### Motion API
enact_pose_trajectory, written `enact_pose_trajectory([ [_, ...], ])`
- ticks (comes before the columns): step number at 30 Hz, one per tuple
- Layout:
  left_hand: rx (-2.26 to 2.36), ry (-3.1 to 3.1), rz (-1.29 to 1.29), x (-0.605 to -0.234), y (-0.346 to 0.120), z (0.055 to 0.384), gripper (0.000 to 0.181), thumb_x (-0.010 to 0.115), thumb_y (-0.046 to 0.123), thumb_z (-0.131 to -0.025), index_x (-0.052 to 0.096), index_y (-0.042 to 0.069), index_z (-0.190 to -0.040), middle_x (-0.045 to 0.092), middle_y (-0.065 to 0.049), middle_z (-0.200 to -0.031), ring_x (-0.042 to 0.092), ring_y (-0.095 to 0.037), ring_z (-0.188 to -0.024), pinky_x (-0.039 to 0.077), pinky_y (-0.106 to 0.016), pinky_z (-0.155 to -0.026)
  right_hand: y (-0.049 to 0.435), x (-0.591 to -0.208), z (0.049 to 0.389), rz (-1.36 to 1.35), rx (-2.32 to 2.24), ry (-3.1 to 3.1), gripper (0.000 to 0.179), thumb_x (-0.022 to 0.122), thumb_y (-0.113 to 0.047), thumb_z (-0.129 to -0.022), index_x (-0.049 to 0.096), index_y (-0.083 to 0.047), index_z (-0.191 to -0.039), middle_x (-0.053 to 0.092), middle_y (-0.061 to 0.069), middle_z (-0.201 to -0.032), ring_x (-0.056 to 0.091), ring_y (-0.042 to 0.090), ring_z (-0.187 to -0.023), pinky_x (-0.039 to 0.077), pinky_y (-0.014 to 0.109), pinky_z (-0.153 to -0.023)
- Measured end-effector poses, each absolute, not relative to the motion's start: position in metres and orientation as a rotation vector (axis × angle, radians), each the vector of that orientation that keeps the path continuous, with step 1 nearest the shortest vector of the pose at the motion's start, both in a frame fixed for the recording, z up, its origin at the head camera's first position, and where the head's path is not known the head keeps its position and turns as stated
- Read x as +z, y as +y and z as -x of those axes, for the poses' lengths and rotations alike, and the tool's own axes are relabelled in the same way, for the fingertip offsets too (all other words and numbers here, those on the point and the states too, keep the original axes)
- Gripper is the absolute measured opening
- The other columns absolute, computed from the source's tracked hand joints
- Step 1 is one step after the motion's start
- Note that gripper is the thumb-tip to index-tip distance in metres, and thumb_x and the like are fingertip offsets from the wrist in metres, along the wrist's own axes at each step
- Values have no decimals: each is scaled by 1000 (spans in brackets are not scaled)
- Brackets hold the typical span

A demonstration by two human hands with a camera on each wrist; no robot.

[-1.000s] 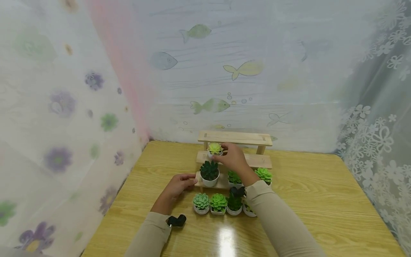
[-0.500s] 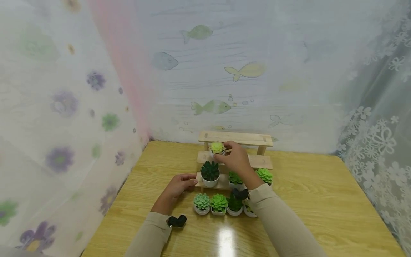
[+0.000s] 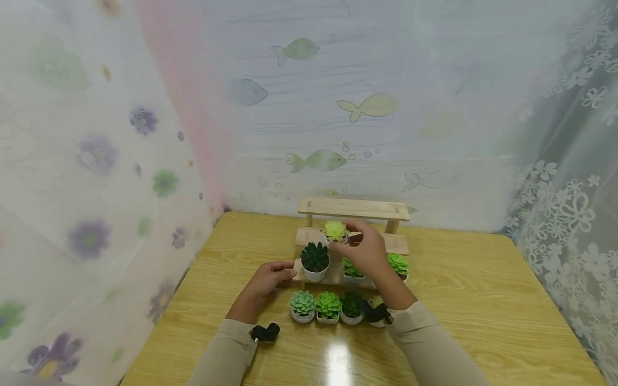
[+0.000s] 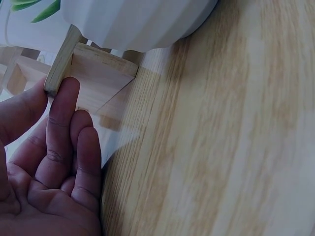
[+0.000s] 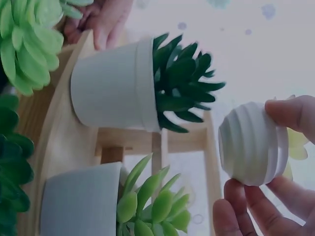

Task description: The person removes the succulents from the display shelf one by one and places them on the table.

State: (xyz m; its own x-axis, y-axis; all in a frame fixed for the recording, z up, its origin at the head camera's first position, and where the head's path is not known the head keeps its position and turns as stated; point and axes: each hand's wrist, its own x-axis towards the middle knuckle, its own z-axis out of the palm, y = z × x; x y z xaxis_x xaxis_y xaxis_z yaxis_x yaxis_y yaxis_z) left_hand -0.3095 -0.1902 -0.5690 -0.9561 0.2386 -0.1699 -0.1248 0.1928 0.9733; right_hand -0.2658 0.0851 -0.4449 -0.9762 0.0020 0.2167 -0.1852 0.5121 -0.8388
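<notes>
My right hand (image 3: 364,249) grips a small yellow-green potted succulent (image 3: 335,230) by its pot. In the right wrist view, thumb and fingers hold its ribbed white pot (image 5: 251,142) from both sides, apart from the shelf boards. In the head view it overlaps the middle step of a three-tier wooden plant stand (image 3: 354,206). My left hand (image 3: 265,279) pinches the left end of the lowest step between thumb and forefinger, as the left wrist view shows at the board's end (image 4: 61,61). Just right of that grip stands a dark green succulent (image 3: 315,260) in a white pot.
Two more potted succulents, a green one (image 3: 353,268) and a bright green one (image 3: 398,264), stand on the lowest step. In front, on the wooden table (image 3: 483,311), is a row of several pots, including a pale green succulent (image 3: 302,305). A fish-patterned curtain (image 3: 410,134) hangs behind.
My right hand has brought the yellow-green succulent rightward and slightly nearer, away from the left end of the middle step. My left hand keeps its place on the stand.
</notes>
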Motion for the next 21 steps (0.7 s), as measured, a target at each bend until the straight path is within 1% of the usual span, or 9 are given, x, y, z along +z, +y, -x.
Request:
enact_pose_trajectory([
  [4,1827,2190,-114,-570,-191,310,39,74,25,-97,72,6,-131,75,-9,-116,71,-19,-97,57,-39,-90,86,-444,252,-167,1480,-2554,69,87,-44,-83,61,-23,-143,61,4,-141,66,26,-113,58,46,-89],
  [10,1829,2190,-115,-571,-191,311,39,75,25,-97,73,6,-130,73,-10,-121,71,-19,-98,57,-37,-90,85,-451,230,-181,1563,-2564,63,90,-38,-81,66,-23,-137,63,6,-134,68,27,-112,59,43,-89],
  [14,1829,2188,-129,-572,-191,311,40,75,25,-97,72,6,-131,73,-10,-121,71,-18,-98,57,-37,-90,83,-455,218,-196,1593,-2581,63,91,-39,-79,67,-25,-135,63,6,-133,68,27,-110,60,41,-86],
  [17,1825,2186,-125,-573,-192,312,39,75,25,-96,72,7,-131,74,-9,-119,71,-18,-97,57,-37,-90,82,-457,210,-217,1615,-2581,62,92,-40,-77,68,-29,-133,66,4,-128,70,25,-104,61,37,-82],
  [21,1823,2186,-118,-576,-192,314,38,74,26,-97,72,9,-131,75,-7,-117,71,-18,-96,57,-37,-90,79,-464,200,-287,1659,-2575,57,93,-35,-77,70,-31,-130,70,3,-113,73,22,-95,61,32,-77],
])
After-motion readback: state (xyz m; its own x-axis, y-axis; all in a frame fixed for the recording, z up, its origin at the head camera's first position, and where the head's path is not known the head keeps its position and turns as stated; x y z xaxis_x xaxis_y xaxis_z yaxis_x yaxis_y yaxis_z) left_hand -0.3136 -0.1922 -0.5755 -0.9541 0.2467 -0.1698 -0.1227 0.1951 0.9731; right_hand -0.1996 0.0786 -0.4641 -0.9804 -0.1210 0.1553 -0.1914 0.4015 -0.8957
